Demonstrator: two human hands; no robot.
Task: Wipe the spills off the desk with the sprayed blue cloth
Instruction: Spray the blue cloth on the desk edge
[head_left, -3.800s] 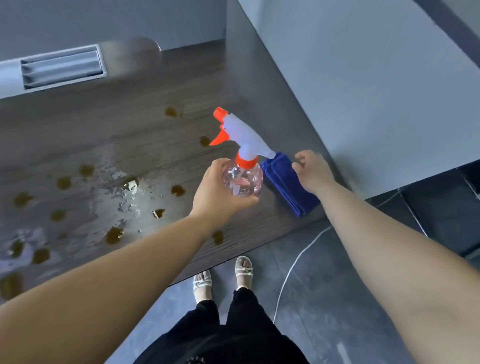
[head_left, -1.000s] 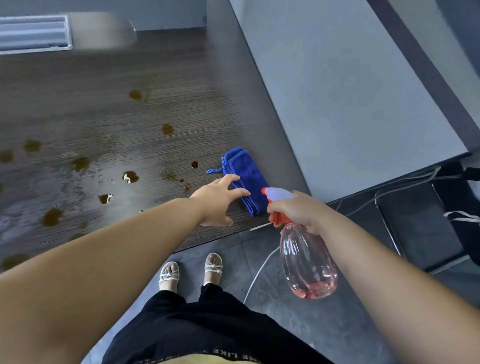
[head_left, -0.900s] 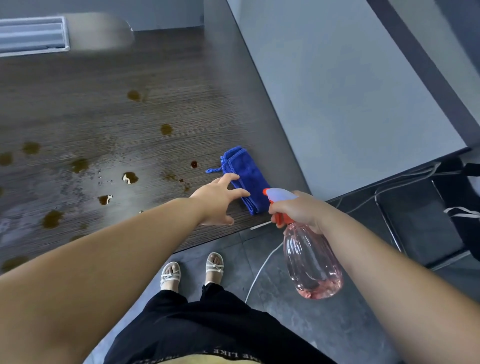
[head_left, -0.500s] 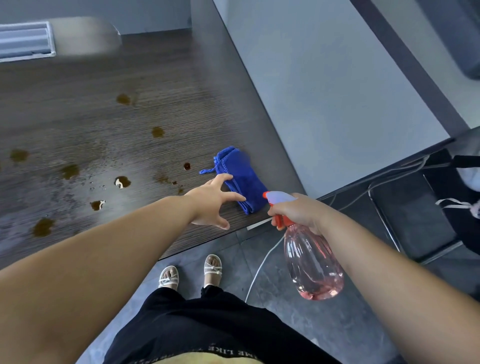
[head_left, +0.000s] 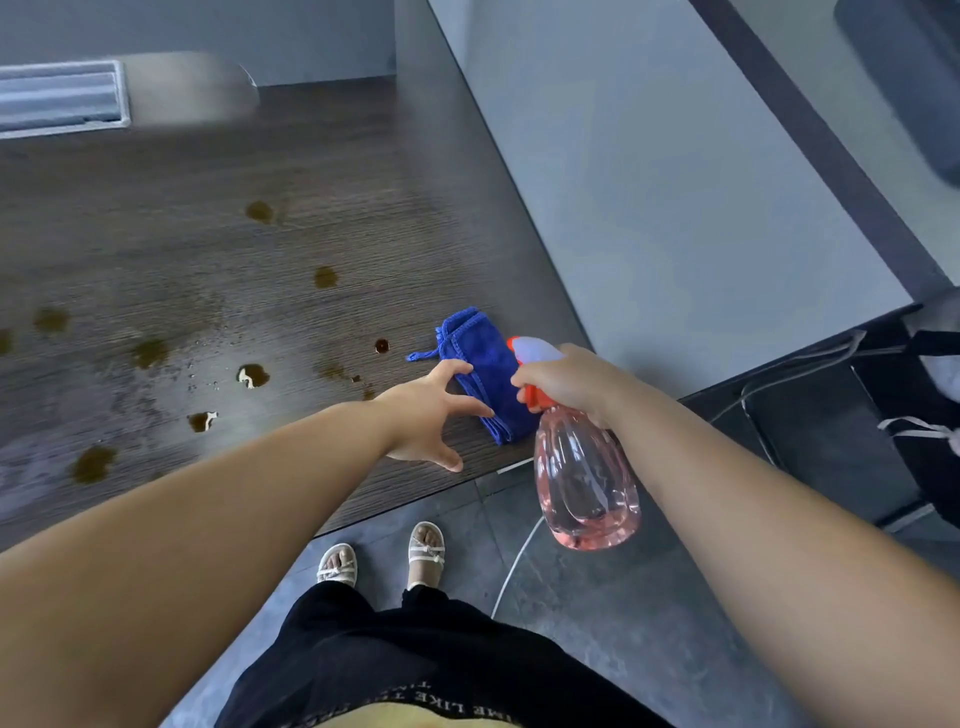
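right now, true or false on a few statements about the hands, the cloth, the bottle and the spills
1. The right hand grips the spray bottle. True.
2. The blue cloth is lifted off the desk. False: it lies folded on the desk.
3. Brown spills dot the desk left of the cloth. True.
4. The spray bottle stands on the desk. False: it is held in the air beyond the desk's near edge.
5. The left hand is balled into a fist. False: its fingers are spread, fingertips at the cloth's edge.
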